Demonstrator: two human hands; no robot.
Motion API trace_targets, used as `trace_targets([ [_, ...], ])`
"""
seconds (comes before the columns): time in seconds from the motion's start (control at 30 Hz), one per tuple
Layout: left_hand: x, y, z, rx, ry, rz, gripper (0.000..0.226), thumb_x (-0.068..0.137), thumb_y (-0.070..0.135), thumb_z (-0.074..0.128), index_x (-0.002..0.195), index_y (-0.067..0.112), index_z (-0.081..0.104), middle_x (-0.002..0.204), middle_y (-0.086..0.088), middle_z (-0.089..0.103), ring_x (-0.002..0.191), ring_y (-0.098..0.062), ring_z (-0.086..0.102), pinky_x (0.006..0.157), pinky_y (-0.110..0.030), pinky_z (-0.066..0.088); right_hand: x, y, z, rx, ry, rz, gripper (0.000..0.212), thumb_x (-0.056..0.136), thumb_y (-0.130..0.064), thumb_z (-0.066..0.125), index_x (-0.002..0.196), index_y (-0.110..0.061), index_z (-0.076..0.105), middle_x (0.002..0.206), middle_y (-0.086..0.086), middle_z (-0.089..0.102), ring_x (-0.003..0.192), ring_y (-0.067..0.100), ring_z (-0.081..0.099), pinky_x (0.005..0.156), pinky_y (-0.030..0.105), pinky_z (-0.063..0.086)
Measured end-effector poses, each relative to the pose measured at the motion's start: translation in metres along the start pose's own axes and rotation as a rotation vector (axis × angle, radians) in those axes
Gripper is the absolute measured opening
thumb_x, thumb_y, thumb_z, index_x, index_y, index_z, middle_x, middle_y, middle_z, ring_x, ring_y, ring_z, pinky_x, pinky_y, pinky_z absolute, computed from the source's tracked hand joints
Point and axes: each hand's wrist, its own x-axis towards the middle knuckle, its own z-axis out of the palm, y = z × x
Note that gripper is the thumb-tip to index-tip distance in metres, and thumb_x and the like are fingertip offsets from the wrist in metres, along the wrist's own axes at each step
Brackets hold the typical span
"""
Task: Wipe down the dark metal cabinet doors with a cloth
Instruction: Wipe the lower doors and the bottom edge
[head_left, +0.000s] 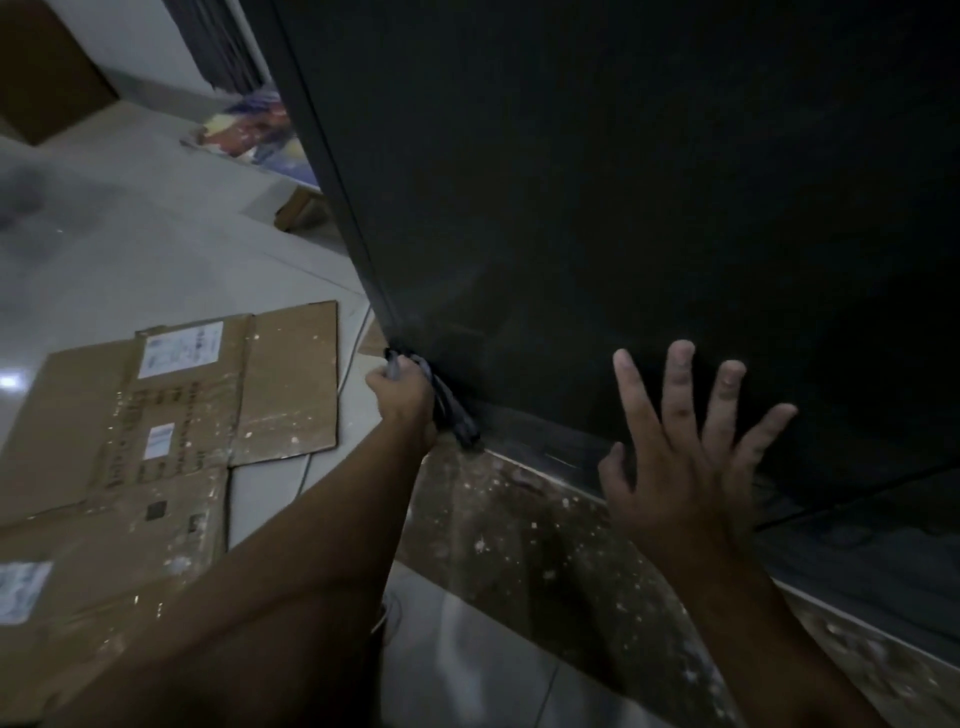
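Note:
The dark metal cabinet door (597, 182) fills the upper right of the head view, and its left edge slants down to a bottom corner. My left hand (402, 400) is shut on a dark cloth (457, 415) and presses it against that bottom corner. The cloth hangs down below my fist along the cabinet's base. My right hand (691, 457) lies flat on the lower part of the door with its fingers spread, holding nothing.
Flattened cardboard boxes (182, 395) with white labels lie on the pale tiled floor (156, 249) to the left. More speckled cardboard (545, 545) lies along the cabinet's base. A cardboard box (47, 67) and a colourful pile (254, 130) sit further back.

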Motion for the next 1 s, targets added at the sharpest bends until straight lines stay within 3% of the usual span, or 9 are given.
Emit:
trace_targets([
  [0.1, -0.004, -0.001, 0.001, -0.070, -0.041, -0.042, 0.025, 0.106, 0.035, 0.036, 0.119, 0.014, 0.041, 0.111, -0.012, 0.054, 0.093, -0.026, 0.057, 0.091, -0.048, 0.055, 0.002, -0.005, 0.006, -0.002, -0.002, 0.010, 0.088, 0.084, -0.031, 0.052, 0.158, -0.038, 0.005, 0.164, 0.004, -0.021, 0.148, 0.034, -0.025, 0.109, 0.074, -0.009],
  [0.23, -0.037, 0.017, 0.003, -0.144, 0.105, 0.332, 0.024, 0.101, 0.045, 0.048, 0.112, 0.024, 0.048, 0.106, -0.004, 0.061, 0.099, -0.024, 0.062, 0.080, -0.036, 0.054, 0.004, -0.009, 0.013, -0.008, 0.026, 0.004, 0.082, 0.085, -0.032, 0.053, 0.158, -0.037, 0.014, 0.163, 0.008, -0.025, 0.146, 0.036, -0.029, 0.107, 0.076, -0.007],
  [0.3, -0.059, 0.025, 0.005, -0.144, 0.044, 0.482, 0.027, 0.099, 0.047, 0.050, 0.115, 0.026, 0.049, 0.108, 0.000, 0.060, 0.098, -0.016, 0.063, 0.071, -0.027, 0.052, 0.004, -0.009, 0.016, -0.032, 0.057, -0.014, 0.077, 0.088, -0.031, 0.052, 0.157, -0.037, 0.018, 0.162, 0.008, -0.027, 0.145, 0.036, -0.031, 0.107, 0.077, -0.008],
  [0.4, -0.092, 0.015, 0.015, -0.089, -0.105, 0.589, 0.031, 0.096, 0.049, 0.054, 0.122, 0.035, 0.046, 0.123, 0.000, 0.050, 0.105, -0.010, 0.058, 0.074, -0.022, 0.054, 0.007, -0.010, 0.020, -0.046, 0.109, -0.023, 0.074, 0.090, -0.031, 0.051, 0.157, -0.038, 0.021, 0.161, 0.009, -0.028, 0.144, 0.036, -0.032, 0.106, 0.081, -0.004],
  [0.5, -0.099, 0.005, 0.022, -0.030, -0.064, 0.694, 0.029, 0.094, 0.049, 0.057, 0.120, 0.042, 0.044, 0.121, 0.000, 0.046, 0.107, -0.012, 0.053, 0.083, -0.031, 0.054, 0.012, -0.018, 0.022, -0.037, 0.149, -0.017, 0.073, 0.089, -0.033, 0.052, 0.156, -0.040, 0.022, 0.159, 0.008, -0.031, 0.143, 0.036, -0.034, 0.105, 0.080, -0.005],
  [0.7, -0.041, 0.036, 0.008, -0.206, 0.058, 0.541, 0.019, 0.098, 0.052, 0.048, 0.112, 0.040, 0.047, 0.116, -0.001, 0.058, 0.101, -0.013, 0.062, 0.077, -0.030, 0.055, 0.013, -0.026, 0.022, 0.062, 0.137, -0.016, 0.070, 0.090, -0.030, 0.051, 0.155, -0.038, 0.026, 0.159, 0.006, -0.033, 0.142, 0.035, -0.036, 0.105, 0.079, -0.009],
  [0.8, -0.010, 0.051, 0.000, -0.231, 0.158, 0.472, 0.035, 0.101, 0.048, 0.044, 0.122, 0.020, 0.048, 0.110, -0.002, 0.062, 0.096, -0.014, 0.062, 0.071, -0.021, 0.051, 0.011, -0.023, 0.022, 0.018, 0.124, -0.017, 0.075, 0.090, -0.029, 0.053, 0.157, -0.034, 0.021, 0.160, 0.005, -0.030, 0.143, 0.034, -0.035, 0.106, 0.079, -0.007],
  [0.9, 0.011, 0.046, -0.007, -0.201, 0.131, 0.377, 0.039, 0.102, 0.050, 0.043, 0.126, 0.019, 0.047, 0.102, 0.005, 0.060, 0.095, -0.013, 0.060, 0.082, -0.029, 0.050, 0.007, -0.018, 0.024, -0.029, 0.136, -0.013, 0.079, 0.090, -0.030, 0.057, 0.158, -0.033, 0.017, 0.162, 0.003, -0.024, 0.146, 0.032, -0.031, 0.108, 0.077, -0.006],
  [1.0, 0.021, 0.028, -0.005, -0.127, 0.058, 0.285, 0.045, 0.102, 0.055, 0.035, 0.133, 0.022, 0.040, 0.114, 0.000, 0.057, 0.114, -0.024, 0.057, 0.099, -0.038, 0.045, 0.004, -0.011, 0.027, -0.074, 0.160, -0.036, 0.074, 0.093, -0.030, 0.055, 0.158, -0.033, 0.019, 0.165, 0.000, -0.017, 0.148, 0.028, -0.027, 0.109, 0.075, -0.004],
])
